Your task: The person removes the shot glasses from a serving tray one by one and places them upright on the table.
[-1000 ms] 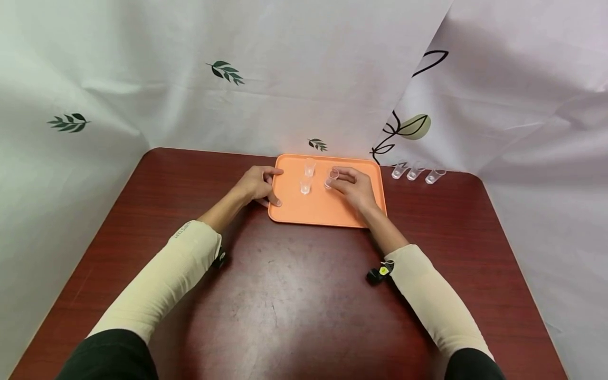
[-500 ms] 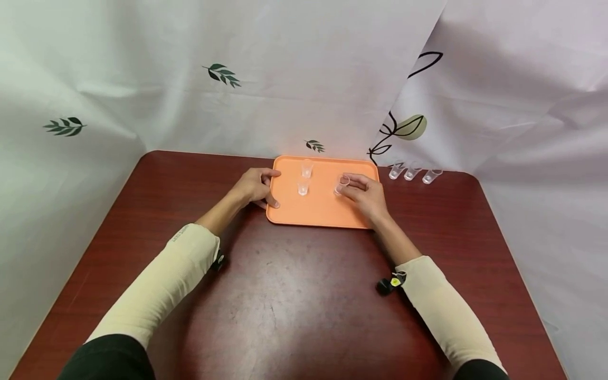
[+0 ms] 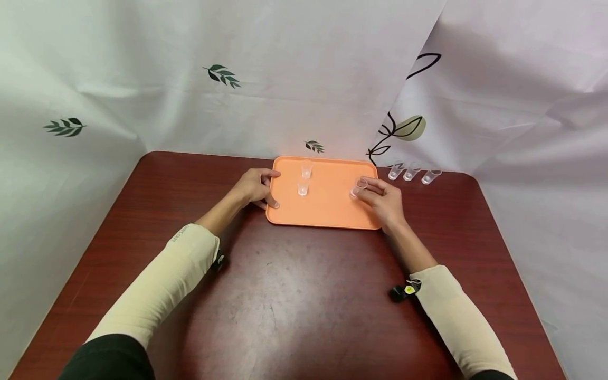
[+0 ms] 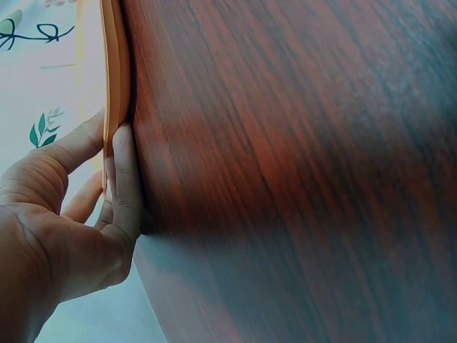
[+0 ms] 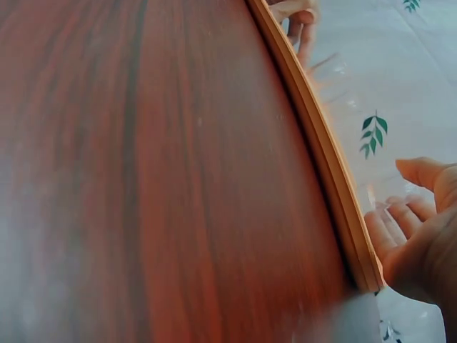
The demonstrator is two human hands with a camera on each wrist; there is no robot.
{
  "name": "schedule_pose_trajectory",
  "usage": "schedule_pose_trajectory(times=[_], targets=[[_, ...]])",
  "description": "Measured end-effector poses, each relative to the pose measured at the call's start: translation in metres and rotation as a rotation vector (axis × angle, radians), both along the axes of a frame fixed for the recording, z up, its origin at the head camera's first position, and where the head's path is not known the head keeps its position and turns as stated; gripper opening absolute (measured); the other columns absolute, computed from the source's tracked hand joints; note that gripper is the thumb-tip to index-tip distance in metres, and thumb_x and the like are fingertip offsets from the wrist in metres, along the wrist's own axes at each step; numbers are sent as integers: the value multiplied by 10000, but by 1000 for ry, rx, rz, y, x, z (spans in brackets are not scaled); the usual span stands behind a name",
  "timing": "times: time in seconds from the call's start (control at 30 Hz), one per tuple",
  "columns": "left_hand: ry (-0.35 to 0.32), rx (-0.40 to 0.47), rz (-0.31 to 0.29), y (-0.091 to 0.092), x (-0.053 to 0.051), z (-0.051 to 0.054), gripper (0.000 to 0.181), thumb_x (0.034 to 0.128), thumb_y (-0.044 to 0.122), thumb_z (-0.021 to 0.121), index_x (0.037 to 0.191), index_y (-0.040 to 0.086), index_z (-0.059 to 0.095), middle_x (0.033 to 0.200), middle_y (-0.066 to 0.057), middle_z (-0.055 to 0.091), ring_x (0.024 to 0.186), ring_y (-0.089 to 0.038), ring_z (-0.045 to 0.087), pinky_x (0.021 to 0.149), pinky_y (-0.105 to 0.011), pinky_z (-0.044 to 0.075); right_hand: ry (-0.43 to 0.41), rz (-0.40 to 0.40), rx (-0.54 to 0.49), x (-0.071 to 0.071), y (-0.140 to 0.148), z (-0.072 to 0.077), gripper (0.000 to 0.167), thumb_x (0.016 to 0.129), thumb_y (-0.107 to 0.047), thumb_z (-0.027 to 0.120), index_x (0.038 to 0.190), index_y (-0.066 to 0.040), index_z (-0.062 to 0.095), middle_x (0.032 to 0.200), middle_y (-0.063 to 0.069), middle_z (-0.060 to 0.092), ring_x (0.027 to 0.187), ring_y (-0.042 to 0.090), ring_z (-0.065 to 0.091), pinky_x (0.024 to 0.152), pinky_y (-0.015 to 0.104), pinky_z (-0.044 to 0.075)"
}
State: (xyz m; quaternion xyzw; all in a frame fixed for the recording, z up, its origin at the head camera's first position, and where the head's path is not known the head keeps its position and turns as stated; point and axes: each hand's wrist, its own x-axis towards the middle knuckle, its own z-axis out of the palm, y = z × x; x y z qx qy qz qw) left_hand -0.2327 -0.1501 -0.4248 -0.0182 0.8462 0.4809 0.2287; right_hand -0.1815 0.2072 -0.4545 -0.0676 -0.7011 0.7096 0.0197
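From here I see the left hand [image 3: 254, 187] gripping the orange rectangular tray [image 3: 326, 207]; the right hand [image 3: 387, 202] pinches a small clear plastic cup [image 3: 357, 190], two similar cups [image 3: 303, 188] standing between the hands.

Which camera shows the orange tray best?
The head view: it looks down on the tray, showing its flat surface and most of its rim, with the left hand and right hand covering parts. Both wrist views show mainly a narrow strip of its edge.

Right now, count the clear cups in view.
6: two cups on the orange tray, one cup in the right hand's grip, three cups on the table right of the tray.
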Motion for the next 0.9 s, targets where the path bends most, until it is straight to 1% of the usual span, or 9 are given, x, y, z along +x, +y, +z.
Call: schedule_pose_trajectory(times=[0.23, 0.4, 0.5, 0.63, 0.8, 0.9], targets=[[-10, 5, 1, -1, -1, -2, 985, 755, -163, 956, 1628, 142, 617, 1045, -79, 477, 660, -123, 618, 588, -286, 699, 2, -55, -55, 4, 15, 2, 522, 933, 38, 877, 1430, 82, 722, 1040, -131, 845, 1010, 9, 804, 892, 177, 695], [-8, 6, 6, -1, 0, 0, 985, 749, -166, 958, 1623, 143, 623, 1034, -74, 469, 658, -120, 614, 581, -283, 695, 18, -93, -46, 4, 26, 5, 520, 937, 31, 881, 1430, 84, 725, 1012, -145, 847, 976, 0, 801, 832, 154, 686], [-6, 4, 8, -1, 1, 1, 987, 748, -169, 956, 1622, 145, 623, 1034, -70, 466, 663, -121, 611, 578, -283, 694, 37, -116, -41, 3, 33, 6, 505, 935, 24, 887, 1414, 83, 737, 1005, -147, 848, 969, -3, 804, 854, 143, 679], [-10, 1, 4, -2, 0, 1, 992, 749, -165, 959, 1627, 146, 617, 1038, -73, 469, 665, -125, 616, 586, -291, 699, 63, -133, -69, 2, 42, 9, 504, 938, 50, 875, 1414, 111, 722, 999, -127, 856, 966, 9, 819, 908, 149, 678], [-11, -3, 1, -2, -1, 0, 1003, 744, -155, 969, 1631, 150, 615, 1042, -81, 480, 669, -140, 616, 593, -300, 704, 79, -153, -79, 2, 53, 7, 538, 934, 68, 874, 1436, 134, 694, 985, -112, 862, 944, 16, 825, 893, 150, 682], [-12, -1, 6, -2, -1, -1, 996, 743, -155, 970, 1624, 150, 622, 1034, -82, 482, 675, -146, 615, 591, -305, 704, 70, -164, -80, 1, 59, 6, 546, 933, 65, 878, 1443, 129, 693, 981, -113, 863, 936, 12, 825, 887, 142, 679]])
